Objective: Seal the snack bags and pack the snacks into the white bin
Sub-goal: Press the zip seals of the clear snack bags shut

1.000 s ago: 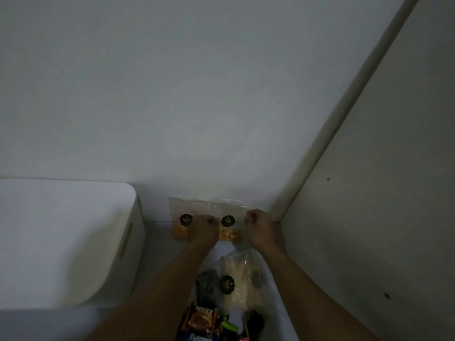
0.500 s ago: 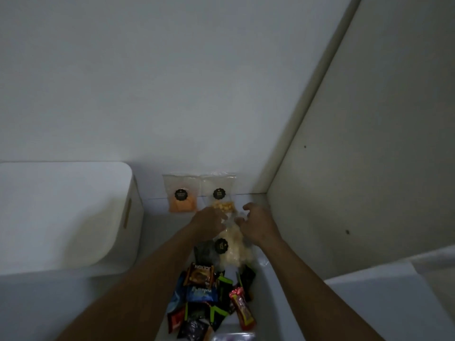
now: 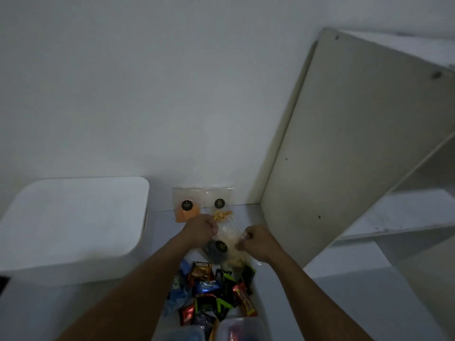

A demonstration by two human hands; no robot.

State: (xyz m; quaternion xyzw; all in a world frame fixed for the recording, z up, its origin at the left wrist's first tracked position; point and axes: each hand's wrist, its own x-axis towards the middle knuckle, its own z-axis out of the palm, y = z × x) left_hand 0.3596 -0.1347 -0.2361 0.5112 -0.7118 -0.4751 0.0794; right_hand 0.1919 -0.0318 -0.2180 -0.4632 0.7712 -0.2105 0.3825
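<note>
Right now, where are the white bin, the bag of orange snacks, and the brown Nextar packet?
white bin (image 3: 73, 217): head view, on its flat top.
bag of orange snacks (image 3: 186, 212): head view, on the orange contents.
Nextar packet (image 3: 200, 269): head view, on its front.

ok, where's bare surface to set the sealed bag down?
Bare strip between the white bin and the left hand, in front of the orange snack bag. Another patch right of the right hand, by the cabinet panel. Crowded: the wrapped snack pile between the forearms.
</note>
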